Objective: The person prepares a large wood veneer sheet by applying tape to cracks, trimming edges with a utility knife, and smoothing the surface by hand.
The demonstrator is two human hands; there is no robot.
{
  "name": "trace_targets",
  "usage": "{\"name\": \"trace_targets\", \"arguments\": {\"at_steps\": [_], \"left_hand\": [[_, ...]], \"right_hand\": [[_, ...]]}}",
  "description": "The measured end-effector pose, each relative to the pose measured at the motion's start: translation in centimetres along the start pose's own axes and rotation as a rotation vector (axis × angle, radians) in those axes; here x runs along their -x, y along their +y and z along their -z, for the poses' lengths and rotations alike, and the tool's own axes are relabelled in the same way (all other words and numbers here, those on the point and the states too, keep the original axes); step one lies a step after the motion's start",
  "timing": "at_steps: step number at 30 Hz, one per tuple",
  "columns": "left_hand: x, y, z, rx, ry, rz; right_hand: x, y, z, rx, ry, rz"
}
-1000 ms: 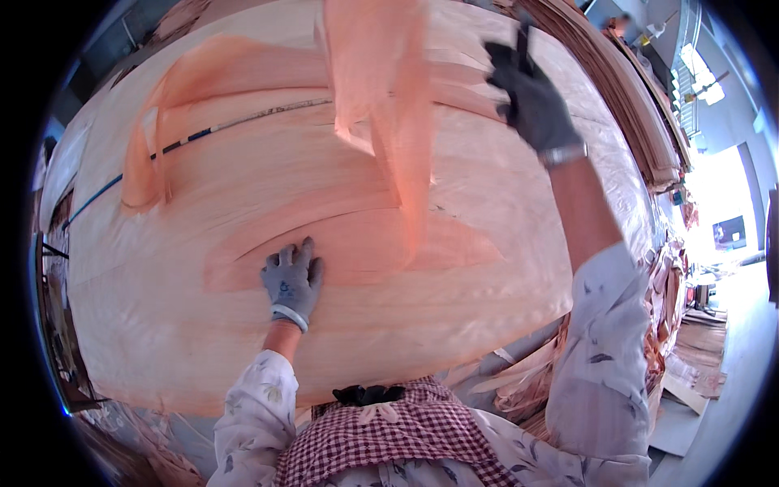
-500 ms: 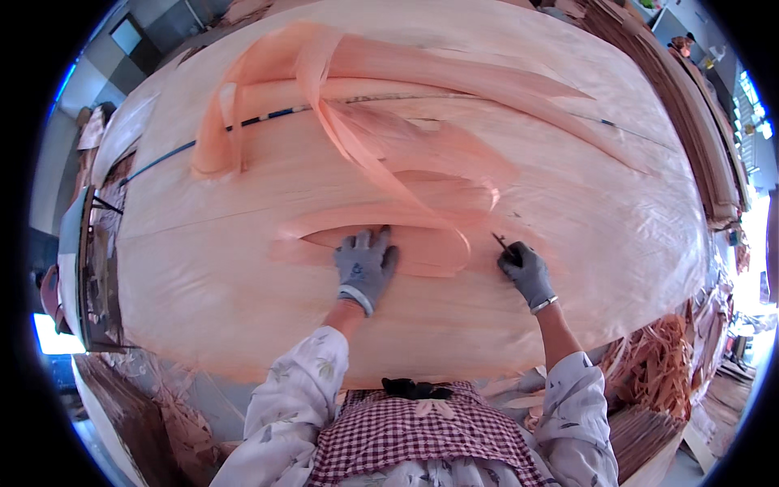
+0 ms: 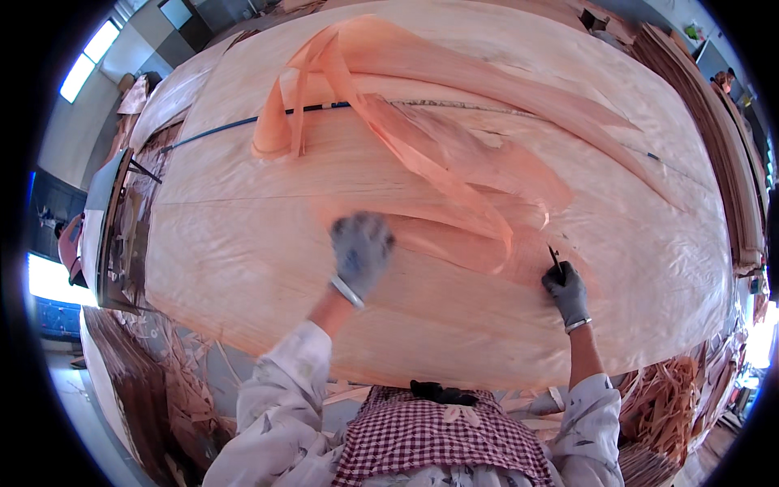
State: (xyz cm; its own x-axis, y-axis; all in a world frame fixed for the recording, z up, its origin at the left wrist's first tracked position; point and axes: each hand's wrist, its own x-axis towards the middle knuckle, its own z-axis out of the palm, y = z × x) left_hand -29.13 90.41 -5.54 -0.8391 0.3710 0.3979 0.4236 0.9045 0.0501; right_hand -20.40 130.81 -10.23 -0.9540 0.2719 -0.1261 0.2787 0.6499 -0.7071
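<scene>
Thin orange-pink wood veneer strips (image 3: 438, 174) lie twisted and looped over a broad, pale veneer sheet (image 3: 454, 333). My left hand (image 3: 361, 252), in a grey glove, is at the left end of the nearest loose strip. Motion smears its fingers, so whether they grip the strip cannot be told. Further right, my gloved right hand (image 3: 568, 296) is closed around a thin, dark, knife-like tool (image 3: 555, 256). The tool's tip points away from me, just right of the loose strips. Part of the tool is hidden inside the fist.
A long blue-and-dark rod or cord (image 3: 219, 128) crosses the sheet beyond the strips. Stacked brown veneer (image 3: 734, 195) stands along the right side. Torn scraps (image 3: 661, 385) heap at the lower right. One person (image 3: 71, 247) is at the far left, another (image 3: 722, 79) at the far right.
My view has shifted, so the sheet and strips appear further right. My left hand, earlier spread flat on the near strip, has moved left across the sheet and is blurred. The right still grips the tool.
</scene>
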Motion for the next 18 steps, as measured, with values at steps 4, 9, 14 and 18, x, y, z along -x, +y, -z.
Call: {"name": "trace_targets", "arguments": {"at_steps": [4, 9, 14, 18], "left_hand": [[-7.7, -7.6, 4.8, -0.37, 0.085, 0.053], [-11.8, -23.3, 11.6, -0.411, 0.314, 0.072], [2.0, -41.8, 17.8, -0.619, 0.434, 0.368], [15.9, -42.4, 13.5, -0.209, 0.098, 0.907]], "right_hand": [[0.0, -0.2, -0.1, 0.003, -0.006, -0.015], [0.1, 1.1, 0.0, 0.014, 0.031, -0.026], [0.4, -1.6, -0.2, 0.102, 0.053, 0.055], [1.0, -1.4, 0.0, 0.14, 0.111, 0.134]]}}
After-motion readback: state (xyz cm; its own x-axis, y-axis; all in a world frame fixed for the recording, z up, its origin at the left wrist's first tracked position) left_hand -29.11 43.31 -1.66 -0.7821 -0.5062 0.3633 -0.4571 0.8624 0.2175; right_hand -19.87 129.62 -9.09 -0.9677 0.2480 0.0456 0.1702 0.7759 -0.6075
